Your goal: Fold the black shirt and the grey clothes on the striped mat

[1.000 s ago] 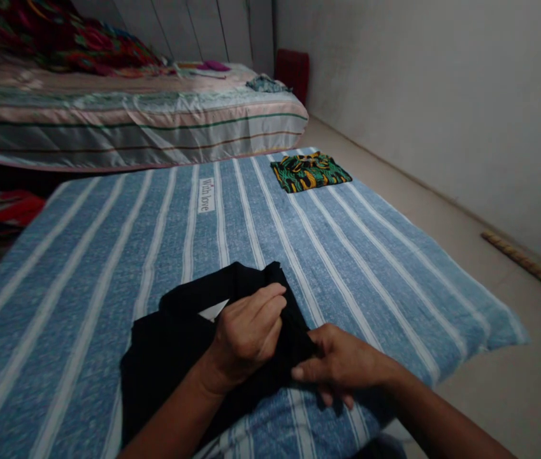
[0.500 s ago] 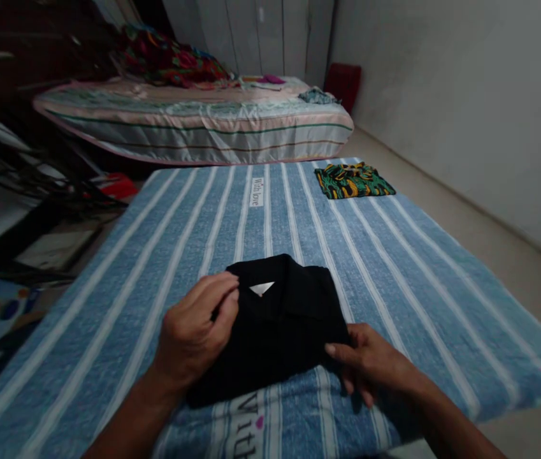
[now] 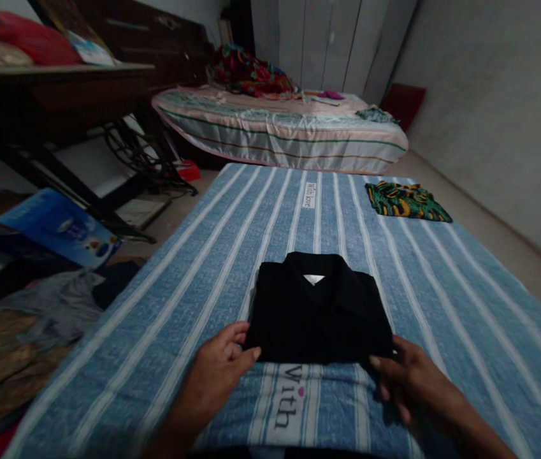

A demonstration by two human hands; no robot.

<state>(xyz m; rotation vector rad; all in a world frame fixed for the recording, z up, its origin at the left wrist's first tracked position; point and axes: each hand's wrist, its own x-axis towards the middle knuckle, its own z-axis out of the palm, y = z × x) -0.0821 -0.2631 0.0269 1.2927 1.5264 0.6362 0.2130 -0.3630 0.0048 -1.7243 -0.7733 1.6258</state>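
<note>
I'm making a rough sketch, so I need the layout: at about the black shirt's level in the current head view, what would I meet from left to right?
Grey cloth → dark cloth → left hand → black shirt → right hand.

From where I stand, the light's dim and flat. Plain grey wall (image 3: 513,121) to the right, pale floor (image 3: 480,223) along its foot. Far end: bed (image 3: 232,131) with shiny striped cover (image 3: 327,145), grey wardrobe (image 3: 327,44) behind. Dark wooden headboard (image 3: 155,41) further left, then a table (image 3: 93,92), black metal wheel (image 3: 134,146) underneath.
</note>
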